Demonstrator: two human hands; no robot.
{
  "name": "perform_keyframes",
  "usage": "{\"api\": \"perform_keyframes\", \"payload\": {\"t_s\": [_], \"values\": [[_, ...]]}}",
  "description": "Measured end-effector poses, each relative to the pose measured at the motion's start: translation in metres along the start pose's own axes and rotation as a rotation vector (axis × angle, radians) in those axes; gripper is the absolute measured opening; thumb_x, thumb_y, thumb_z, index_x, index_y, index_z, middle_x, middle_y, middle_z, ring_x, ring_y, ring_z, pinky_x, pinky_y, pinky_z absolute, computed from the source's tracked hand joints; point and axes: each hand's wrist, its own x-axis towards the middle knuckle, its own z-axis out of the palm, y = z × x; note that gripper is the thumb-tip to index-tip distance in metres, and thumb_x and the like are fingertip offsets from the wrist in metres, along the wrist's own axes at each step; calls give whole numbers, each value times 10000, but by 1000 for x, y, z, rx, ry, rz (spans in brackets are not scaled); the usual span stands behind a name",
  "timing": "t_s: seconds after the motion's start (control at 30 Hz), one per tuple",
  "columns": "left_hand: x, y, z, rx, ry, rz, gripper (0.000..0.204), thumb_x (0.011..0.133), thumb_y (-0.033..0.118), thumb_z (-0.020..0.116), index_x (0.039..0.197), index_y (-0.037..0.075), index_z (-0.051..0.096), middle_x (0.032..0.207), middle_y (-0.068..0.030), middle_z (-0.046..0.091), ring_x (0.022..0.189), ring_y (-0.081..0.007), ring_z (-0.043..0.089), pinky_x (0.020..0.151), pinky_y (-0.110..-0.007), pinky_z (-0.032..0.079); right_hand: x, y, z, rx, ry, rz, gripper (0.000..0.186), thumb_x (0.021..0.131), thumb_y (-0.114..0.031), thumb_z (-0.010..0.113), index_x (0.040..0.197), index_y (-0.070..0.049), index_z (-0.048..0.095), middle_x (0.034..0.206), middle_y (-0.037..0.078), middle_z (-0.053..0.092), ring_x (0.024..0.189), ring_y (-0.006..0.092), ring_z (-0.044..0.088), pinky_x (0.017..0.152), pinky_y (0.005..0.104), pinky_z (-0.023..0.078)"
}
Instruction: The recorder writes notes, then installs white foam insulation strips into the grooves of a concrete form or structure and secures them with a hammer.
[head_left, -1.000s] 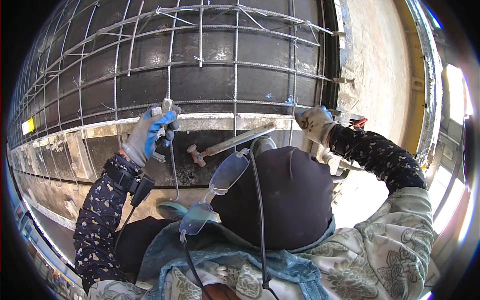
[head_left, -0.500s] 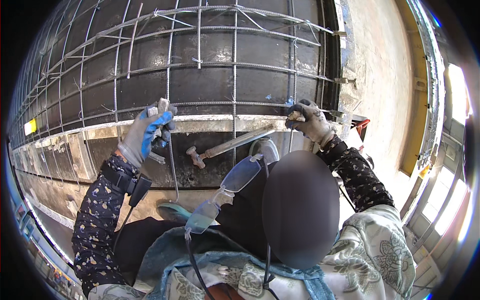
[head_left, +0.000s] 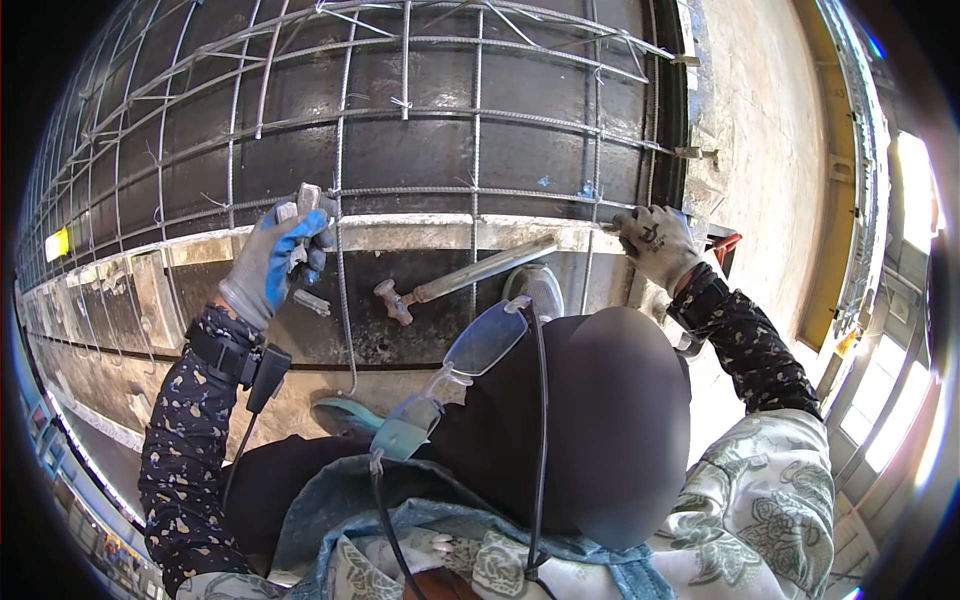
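Note:
My left hand (head_left: pixel 268 262), in a grey and blue work glove, is closed around several small grey block-like pieces (head_left: pixel 309 198), which stick up past the fingers. My right hand (head_left: pixel 660 244), also gloved, has its fingers curled down at the pale edge strip (head_left: pixel 405 233) of the mould, beside a rebar. What those fingers hold is hidden. Between the hands lies a hammer (head_left: pixel 478 274), its rusty head toward the left and its handle slanting up to the strip. A similar loose grey piece (head_left: pixel 312 302) lies below my left hand.
Beyond the strip, a tied rebar mesh (head_left: pixel 476 120) spans the dark mould bed (head_left: pixel 410 160). Bar ends stick out over the near side. A red object (head_left: pixel 725 243) is right of my right hand, beside a pale concrete surface (head_left: pixel 755 130). Glasses (head_left: pixel 485 345) hang low in front of me.
My right hand has moved right and slightly down, and the block seen in its fingers is now hidden. My left hand has shifted a little left with its pieces. The view has shifted slightly.

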Motion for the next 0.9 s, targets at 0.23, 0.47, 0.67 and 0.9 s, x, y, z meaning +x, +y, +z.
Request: {"api": "perform_keyframes", "payload": {"t_s": [0.23, 0.47, 0.67, 0.9], "values": [[-1, 1, -1, 9, -24, 28, 269, 910, 258, 582, 1087, 55, 597, 760, -1, 591, 559, -73, 532, 461, -216, 408, 11, 1, -10, -152, -103, -161, 189, 869, -149, 493, 1008, -125, 618, 832, 94, 647, 870, 263, 639, 716, 375, 499], [0, -4, -7, -14, 7, 20, 277, 910, 265, 583, 1091, 56, 598, 750, 4, 588, 563, -70, 533, 458, -205, 405, 1, 28, 43, 420, -18, -16, 326, 870, -201, 562, 1184, -116, 558, 868, 106, 666, 747, 260, 634, 648, 351, 499], [8, -5, -6, 8, -11, -16, 281, 913, 273, 574, 1098, 63, 599, 750, 7, 586, 570, -67, 531, 467, -208, 408, 1, -3, 28, 692, -87, 198, 342, 903, -292, 496, 1139, -48, 530, 866, 151, 664, 793, 317, 648, 689, 407, 503], [11, -1, -2, 30, -59, 24, 276, 900, 277, 586, 1078, 67, 602, 743, 6, 578, 573, -68, 522, 478, -205, 413, 14, -19, 38, 274, -73, 211, 414, 889, -333, 482, 1143, -6, 484, 785, 193, 645, 744, 370, 634, 644, 466, 490]]}}
